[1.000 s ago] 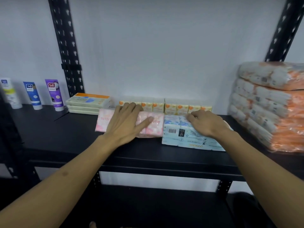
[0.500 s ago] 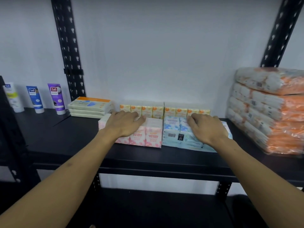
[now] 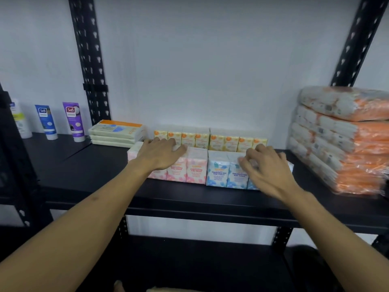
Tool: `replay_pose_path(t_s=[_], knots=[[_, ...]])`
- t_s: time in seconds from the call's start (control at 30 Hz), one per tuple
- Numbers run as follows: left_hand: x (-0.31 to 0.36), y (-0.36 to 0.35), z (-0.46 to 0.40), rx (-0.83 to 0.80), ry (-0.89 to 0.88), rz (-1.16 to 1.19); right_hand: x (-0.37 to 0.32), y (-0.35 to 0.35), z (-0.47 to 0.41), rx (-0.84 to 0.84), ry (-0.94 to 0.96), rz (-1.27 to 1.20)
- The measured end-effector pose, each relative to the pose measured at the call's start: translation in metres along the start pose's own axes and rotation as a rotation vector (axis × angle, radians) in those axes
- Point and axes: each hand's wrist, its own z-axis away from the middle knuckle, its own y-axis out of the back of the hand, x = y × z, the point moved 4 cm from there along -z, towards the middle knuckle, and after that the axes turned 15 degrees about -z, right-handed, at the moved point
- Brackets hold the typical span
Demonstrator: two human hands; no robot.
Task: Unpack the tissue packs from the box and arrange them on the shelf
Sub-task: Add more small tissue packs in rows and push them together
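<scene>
Both tissue bundles have been turned up since one second ago: then they lay flat on the shelf (image 3: 101, 175), now they stand upright with their printed fronts toward the camera. At the left the pink pack (image 3: 186, 169), marked as rose scented mini tissue, stands touching the blue pack (image 3: 226, 172), marked as fragrance free mini tissue, and together they make one front row near the shelf edge. Just behind them is a row of yellow-orange mini packs (image 3: 210, 140) against the white wall. The left hand (image 3: 161, 155) lies palm down on top of the pink pack, with the fingers spread flat and gripping nothing. The right hand (image 3: 266, 165) is over the blue pack with its fingers curled and slightly blurred; I cannot tell if it presses the pack or only hovers close to it, but it does not close around anything. Further left on the shelf is a flat stack of tissue packs (image 3: 116, 132), and beyond a black upright (image 3: 88, 60) stand three tubes (image 3: 72, 121). At the far right is a tall pile of orange-and-white wrapped bundles (image 3: 341, 140). No box can be seen clearly.
</scene>
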Motion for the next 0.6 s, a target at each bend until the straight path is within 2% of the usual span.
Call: replay_pose_path(t_s=[0.13,0.27,0.43,0.6], knots=[[0.0,0.001,0.002,0.032,0.013,-0.017,-0.004,0.007,-0.035,-0.027,-0.062,-0.03],[0.002,-0.003,0.012,0.207,0.045,-0.048,0.013,-0.022,-0.049,-0.306,-0.29,-0.028],[-0.002,-0.009,0.037,0.503,0.025,0.039,0.016,-0.024,-0.052,-0.236,-0.284,0.024],[-0.002,-0.016,0.059,0.623,0.007,0.137,0.013,-0.021,-0.049,-0.21,-0.259,0.016]])
